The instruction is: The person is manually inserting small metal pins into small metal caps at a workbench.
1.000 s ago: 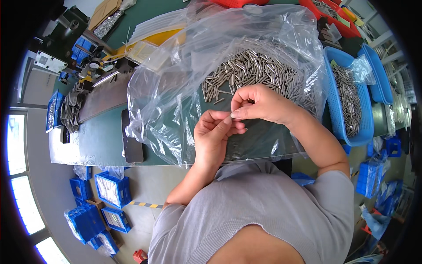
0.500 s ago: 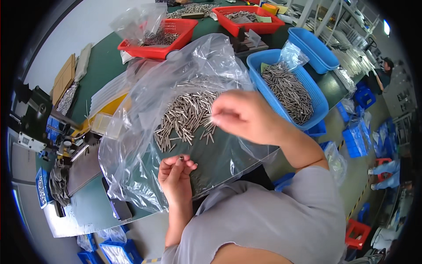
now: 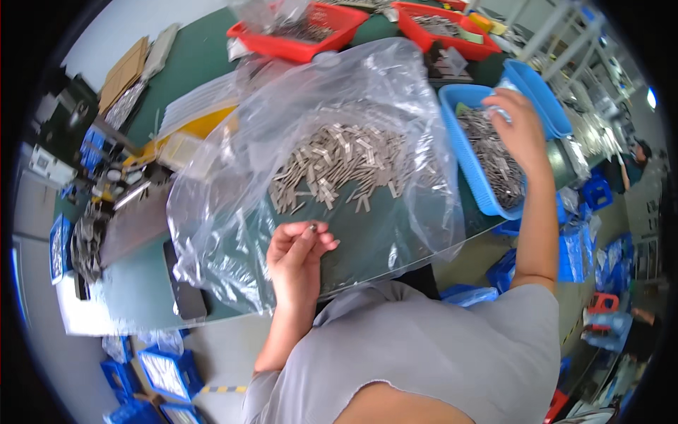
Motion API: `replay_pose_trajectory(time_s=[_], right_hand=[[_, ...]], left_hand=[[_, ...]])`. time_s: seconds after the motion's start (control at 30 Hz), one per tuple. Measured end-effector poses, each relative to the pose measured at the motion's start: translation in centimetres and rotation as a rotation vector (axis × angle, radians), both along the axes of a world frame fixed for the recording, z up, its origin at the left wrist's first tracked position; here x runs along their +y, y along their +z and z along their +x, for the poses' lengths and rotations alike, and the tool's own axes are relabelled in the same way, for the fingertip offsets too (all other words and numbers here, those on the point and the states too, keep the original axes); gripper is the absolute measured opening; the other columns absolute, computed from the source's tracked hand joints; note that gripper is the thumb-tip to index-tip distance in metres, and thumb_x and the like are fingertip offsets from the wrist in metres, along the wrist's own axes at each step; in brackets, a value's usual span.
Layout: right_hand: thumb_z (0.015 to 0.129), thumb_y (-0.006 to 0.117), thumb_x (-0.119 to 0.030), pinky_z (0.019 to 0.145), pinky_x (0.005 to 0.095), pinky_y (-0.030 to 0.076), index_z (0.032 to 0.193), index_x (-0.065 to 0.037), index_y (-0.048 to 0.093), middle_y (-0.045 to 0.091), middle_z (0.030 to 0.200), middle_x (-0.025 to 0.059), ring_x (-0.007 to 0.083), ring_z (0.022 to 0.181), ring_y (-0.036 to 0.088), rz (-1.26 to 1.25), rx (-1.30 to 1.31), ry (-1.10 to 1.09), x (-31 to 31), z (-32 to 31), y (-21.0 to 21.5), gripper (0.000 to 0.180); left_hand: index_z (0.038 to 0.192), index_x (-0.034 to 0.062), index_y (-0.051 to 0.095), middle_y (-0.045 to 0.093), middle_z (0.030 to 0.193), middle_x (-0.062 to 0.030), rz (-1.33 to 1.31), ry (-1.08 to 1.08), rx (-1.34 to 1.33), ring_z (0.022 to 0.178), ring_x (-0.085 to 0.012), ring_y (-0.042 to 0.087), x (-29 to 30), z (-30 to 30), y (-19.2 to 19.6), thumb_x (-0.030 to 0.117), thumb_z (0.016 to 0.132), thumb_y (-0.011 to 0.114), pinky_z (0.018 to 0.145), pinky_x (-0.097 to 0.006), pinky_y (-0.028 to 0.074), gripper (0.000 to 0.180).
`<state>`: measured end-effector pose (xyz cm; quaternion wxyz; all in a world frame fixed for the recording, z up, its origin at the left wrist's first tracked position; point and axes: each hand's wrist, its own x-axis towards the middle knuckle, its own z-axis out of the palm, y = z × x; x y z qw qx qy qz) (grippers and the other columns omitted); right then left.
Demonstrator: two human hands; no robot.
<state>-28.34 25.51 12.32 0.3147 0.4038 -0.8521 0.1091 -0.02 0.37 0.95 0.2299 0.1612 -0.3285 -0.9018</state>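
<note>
Hands: left hand (image 3: 300, 249) pinching a small metal piece (image 3: 311, 227); right hand (image 3: 521, 128) reaching, fingers loose, over blue bin (image 3: 470, 185).
Pieces: short grey metal strips (image 3: 339, 166) lying heaped on clear plastic bag (image 3: 233, 233).

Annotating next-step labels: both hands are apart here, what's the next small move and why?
Probably bring the right hand back from the blue plastic bin of thin metal pins to the left hand, which pinches a small dark metal part over the clear plastic bag and looks ready.

Bag (image 3: 233, 233): clear glossy plastic (crinkled); pins (image 3: 339, 162): dull grey metal; bin (image 3: 459, 134): smooth blue plastic.
</note>
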Motion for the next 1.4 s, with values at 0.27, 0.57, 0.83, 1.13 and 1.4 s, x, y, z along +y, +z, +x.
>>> replay_pose_trajectory(time_s=[0.27,0.57,0.83,1.13,1.4], right_hand=[[0.077,0.065,-0.006,0.057,0.0346,0.046,0.087,-0.004,0.062,0.057,0.077,0.0081,0.0263,0.065,0.057,0.043,-0.563,0.709,-14.2,12.3,-1.6,0.010],[0.071,0.070,-0.012,0.069,0.0366,0.046,0.084,-0.008,0.064,0.055,0.080,0.0045,0.0252,0.081,0.055,0.102,-0.549,0.777,-19.5,12.7,-10.4,0.015],[0.083,0.064,-0.011,0.064,0.0268,0.043,0.082,-0.001,0.058,0.055,0.076,0.0056,0.0153,0.069,0.054,-0.086,-1.191,0.811,-17.9,11.6,-8.0,0.012],[0.082,0.066,-0.013,0.060,0.0280,0.043,0.077,-0.001,0.059,0.055,0.072,0.0057,0.0164,0.066,0.055,-0.069,-1.126,0.862,-17.3,11.9,-7.0,0.015],[0.081,0.067,-0.011,0.057,0.0269,0.041,0.077,-0.001,0.058,0.053,0.071,0.0050,0.0149,0.065,0.053,-0.069,-1.078,0.864,-17.1,12.1,-6.8,0.014]], left_hand=[[0.094,-0.0012,0.056,0.061,0.091,-0.0191,0.047,-0.001,0.060,0.075,-0.0229,0.062,-0.2,0.3,-0.7,-0.001,0.088,0.048,0.070,-0.035,0.054,0.010],[0.092,-0.0026,0.055,0.062,0.089,-0.0182,0.078,0.002,0.059,0.074,-0.0220,0.062,-0.2,0.9,-0.5,0.000,0.089,0.048,0.068,-0.035,0.054,0.008],[0.095,-0.0004,0.055,0.061,0.090,-0.0161,0.077,0.022,0.036,0.075,-0.0202,0.061,-0.4,0.5,-0.4,0.003,0.091,0.048,0.070,-0.033,0.053,0.009],[0.098,-0.0021,0.051,0.063,0.093,-0.0171,0.053,0.011,0.009,0.078,-0.0203,0.063,-0.3,0.4,-0.6,0.002,0.092,0.048,0.072,-0.035,0.055,0.008],[0.098,-0.0026,0.051,0.063,0.093,-0.0173,0.033,0.009,0.023,0.078,-0.0207,0.064,-0.2,0.5,-0.7,0.002,0.092,0.049,0.072,-0.035,0.055,0.008]])
